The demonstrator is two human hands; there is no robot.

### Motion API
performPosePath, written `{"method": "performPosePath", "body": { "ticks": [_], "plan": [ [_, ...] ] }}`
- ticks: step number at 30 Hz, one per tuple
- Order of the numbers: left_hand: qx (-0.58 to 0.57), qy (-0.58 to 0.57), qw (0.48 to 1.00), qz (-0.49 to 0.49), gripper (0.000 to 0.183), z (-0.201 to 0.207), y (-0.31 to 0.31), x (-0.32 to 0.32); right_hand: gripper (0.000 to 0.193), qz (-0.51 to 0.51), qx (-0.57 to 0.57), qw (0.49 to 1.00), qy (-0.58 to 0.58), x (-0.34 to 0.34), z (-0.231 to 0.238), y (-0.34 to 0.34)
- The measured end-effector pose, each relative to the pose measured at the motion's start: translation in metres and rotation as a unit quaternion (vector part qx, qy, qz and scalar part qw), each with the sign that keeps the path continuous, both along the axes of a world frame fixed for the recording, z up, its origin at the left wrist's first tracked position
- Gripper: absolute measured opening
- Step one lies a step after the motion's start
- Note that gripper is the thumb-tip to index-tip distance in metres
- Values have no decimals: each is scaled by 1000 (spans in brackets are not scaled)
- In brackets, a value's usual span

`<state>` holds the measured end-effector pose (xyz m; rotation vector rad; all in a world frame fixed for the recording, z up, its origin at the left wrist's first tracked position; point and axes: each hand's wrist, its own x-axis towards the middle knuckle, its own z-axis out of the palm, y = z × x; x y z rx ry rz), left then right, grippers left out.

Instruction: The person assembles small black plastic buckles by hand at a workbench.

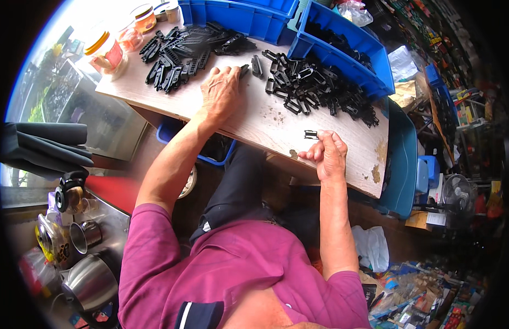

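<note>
My left hand [220,93] rests on the table with its fingers bent together around a dark plastic part [244,70], mostly hidden beneath them. Just right of it lies another single black strip [257,67]. Over the table's near right side, my right hand [330,153] pinches a small black plastic frame [311,134] between thumb and fingertips. A heap of long ribbed black strips [180,55] spreads beyond my left hand. Open black frames [315,82] form a second heap, beyond my right hand.
Blue bins [238,21] line the far edge; one blue bin [347,52] holds black parts. Jars [105,52] stand at the far left corner. Below the table's front edge sits a blue container [226,155]. A teal bin [401,159] adjoins the right edge; a kettle [90,282] is lower left.
</note>
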<state>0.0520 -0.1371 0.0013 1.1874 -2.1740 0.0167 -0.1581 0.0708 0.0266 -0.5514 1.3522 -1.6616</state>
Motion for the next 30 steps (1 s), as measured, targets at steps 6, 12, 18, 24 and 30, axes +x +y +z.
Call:
{"method": "performPosePath", "body": {
  "ticks": [6,12,18,24,30],
  "plan": [
    [11,-37,998,39,24,4,1,4,15,1,3,1000,16,-2,-3,2],
    [231,361,900,-75,26,1,52,-6,15,-15,-36,999,-11,5,8,-1],
    [498,533,659,-185,22,15,126,-42,14,-8,-82,997,-6,16,24,-6],
    [484,425,729,-233,31,2,134,-57,17,-3,-83,996,19,18,11,-7],
    [436,366,786,-241,32,2,133,-56,15,5,-50,999,22,23,9,-6]
  ]
}}
